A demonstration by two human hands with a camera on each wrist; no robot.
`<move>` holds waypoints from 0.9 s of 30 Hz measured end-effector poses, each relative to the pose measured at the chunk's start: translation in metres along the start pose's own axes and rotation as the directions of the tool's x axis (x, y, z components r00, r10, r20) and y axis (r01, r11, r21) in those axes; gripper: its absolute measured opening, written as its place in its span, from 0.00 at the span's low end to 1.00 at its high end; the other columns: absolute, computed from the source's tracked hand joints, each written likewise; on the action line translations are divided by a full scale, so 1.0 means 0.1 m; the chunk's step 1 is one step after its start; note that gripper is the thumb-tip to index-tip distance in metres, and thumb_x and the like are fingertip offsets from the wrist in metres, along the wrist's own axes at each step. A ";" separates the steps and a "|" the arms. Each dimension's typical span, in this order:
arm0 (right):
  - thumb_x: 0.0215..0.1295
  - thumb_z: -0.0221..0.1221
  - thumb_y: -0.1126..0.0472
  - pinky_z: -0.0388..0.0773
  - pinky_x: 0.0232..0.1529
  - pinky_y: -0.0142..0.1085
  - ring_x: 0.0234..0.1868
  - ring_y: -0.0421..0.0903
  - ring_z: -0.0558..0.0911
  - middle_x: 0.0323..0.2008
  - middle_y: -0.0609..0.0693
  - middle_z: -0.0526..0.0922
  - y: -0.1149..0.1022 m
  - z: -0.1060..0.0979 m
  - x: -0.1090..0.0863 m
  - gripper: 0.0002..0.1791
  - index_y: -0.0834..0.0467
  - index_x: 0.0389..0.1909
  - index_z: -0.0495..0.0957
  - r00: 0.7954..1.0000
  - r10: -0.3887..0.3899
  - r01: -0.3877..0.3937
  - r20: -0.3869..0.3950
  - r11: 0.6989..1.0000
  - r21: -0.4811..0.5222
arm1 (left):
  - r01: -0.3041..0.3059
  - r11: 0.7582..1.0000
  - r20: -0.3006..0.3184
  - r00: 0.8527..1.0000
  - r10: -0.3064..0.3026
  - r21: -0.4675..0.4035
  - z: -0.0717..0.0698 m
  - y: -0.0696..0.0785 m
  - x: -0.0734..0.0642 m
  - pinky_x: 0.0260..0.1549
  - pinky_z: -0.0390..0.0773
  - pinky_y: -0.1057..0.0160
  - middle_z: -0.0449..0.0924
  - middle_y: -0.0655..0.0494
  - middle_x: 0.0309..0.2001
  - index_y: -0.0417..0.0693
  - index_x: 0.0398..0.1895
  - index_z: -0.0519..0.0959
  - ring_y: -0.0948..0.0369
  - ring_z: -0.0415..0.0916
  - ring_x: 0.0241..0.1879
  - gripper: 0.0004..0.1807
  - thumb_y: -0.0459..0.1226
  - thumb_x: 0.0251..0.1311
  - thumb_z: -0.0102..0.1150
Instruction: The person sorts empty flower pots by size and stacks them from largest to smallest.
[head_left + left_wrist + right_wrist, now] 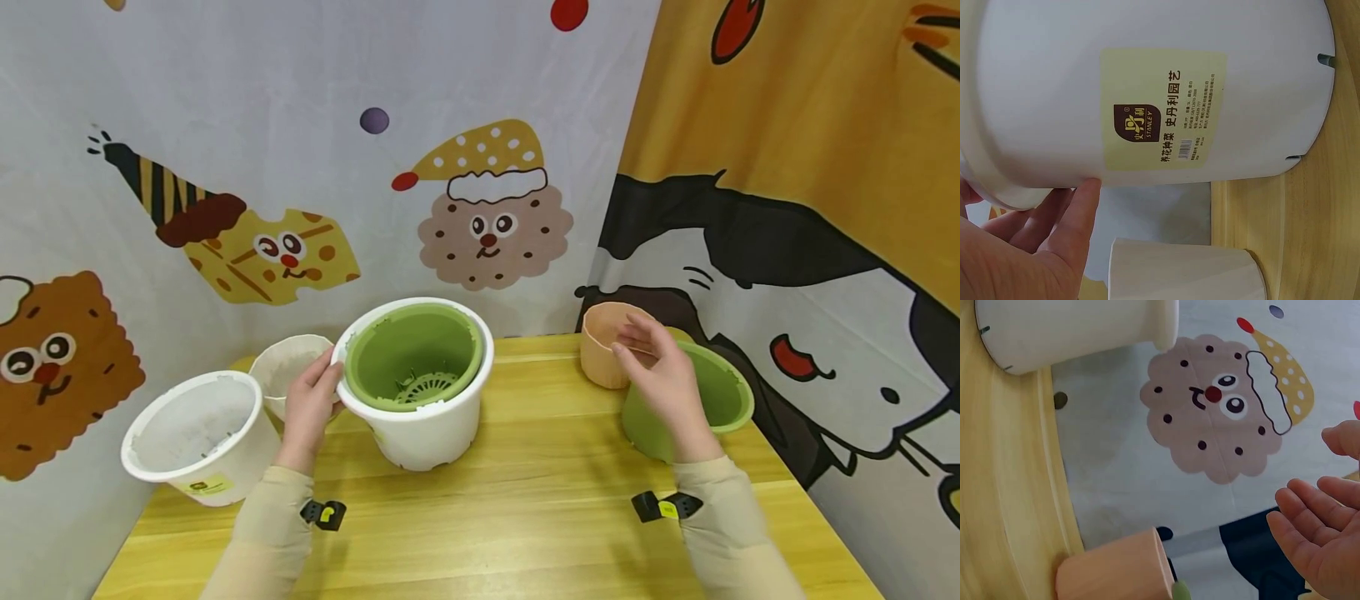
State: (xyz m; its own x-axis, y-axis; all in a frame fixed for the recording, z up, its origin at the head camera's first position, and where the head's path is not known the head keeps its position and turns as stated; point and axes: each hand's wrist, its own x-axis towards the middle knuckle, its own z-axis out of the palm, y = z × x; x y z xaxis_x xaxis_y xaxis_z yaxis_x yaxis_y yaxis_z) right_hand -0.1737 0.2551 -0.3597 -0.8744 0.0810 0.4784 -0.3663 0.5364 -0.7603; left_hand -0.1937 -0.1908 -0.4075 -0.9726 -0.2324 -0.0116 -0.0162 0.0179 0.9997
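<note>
- At the front, beige sleeves point(270, 525), dark wrist strap point(325, 515) on each arm.
- Left hand point(311, 400): fingers gripping rim of white pot point(431, 435) at its left side.
- Right hand point(663, 379): fingers loosely spread, holds nothing, above standing green pot point(727, 392).
- White pot: left of table middle, green inner pot point(412, 333) nested inside. Both mouths face up, long axis roughly upright; label point(1141, 112) faces left hand. Cannot tell if base touches table.
- Far left: second white pot point(251, 465), mouth up; cream pot point(288, 362) just behind.
- Peach pot point(602, 362) beyond standing green pot, mouth up.
- Table point(487, 533): yellowish wood grain.
- Back: white cloth point(262, 83), cartoon foods. Right: orange cloth point(825, 108), black-and-white cartoon animal.
</note>
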 end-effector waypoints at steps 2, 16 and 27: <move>0.68 0.61 0.66 0.75 0.50 0.26 0.52 0.54 0.79 0.55 0.62 0.80 0.00 -0.05 -0.01 0.27 0.63 0.67 0.69 1.000 0.006 -0.006 -0.010 1.000 -0.019 | -0.009 1.000 -0.008 1.000 0.009 -0.004 0.00 0.00 0.00 0.35 0.83 0.71 0.65 0.43 0.70 0.43 0.73 0.65 0.73 0.76 0.38 0.27 0.40 0.73 0.48; 0.70 0.60 0.60 0.71 0.47 0.18 0.49 0.29 0.75 0.56 0.62 0.78 0.18 -0.41 -0.08 0.27 0.63 0.67 0.69 0.997 0.043 -0.050 -0.068 0.993 -0.102 | 0.020 1.000 0.001 1.000 -0.020 0.013 0.00 0.00 0.01 0.37 0.82 0.72 0.64 0.47 0.71 0.46 0.74 0.64 0.73 0.76 0.39 0.27 0.40 0.74 0.48; 0.73 0.56 0.53 0.68 0.47 0.15 0.54 0.40 0.75 0.61 0.64 0.74 0.31 -0.75 -0.15 0.32 0.63 0.71 0.63 0.986 0.154 -0.164 -0.066 0.967 -0.196 | 0.027 0.999 -0.002 1.000 -0.027 0.021 0.00 0.00 0.02 0.36 0.83 0.71 0.64 0.47 0.71 0.46 0.74 0.64 0.73 0.77 0.38 0.27 0.40 0.74 0.48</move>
State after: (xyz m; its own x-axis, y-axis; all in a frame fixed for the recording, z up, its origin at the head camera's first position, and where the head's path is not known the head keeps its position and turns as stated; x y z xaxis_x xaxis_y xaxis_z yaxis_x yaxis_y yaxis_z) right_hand -0.1477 0.3338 -0.3573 -0.8973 0.2177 0.3839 -0.1488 0.6697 -0.7276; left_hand -0.1952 -0.1910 -0.4076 -0.9714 -0.2343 -0.0383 -0.0470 0.0318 0.9984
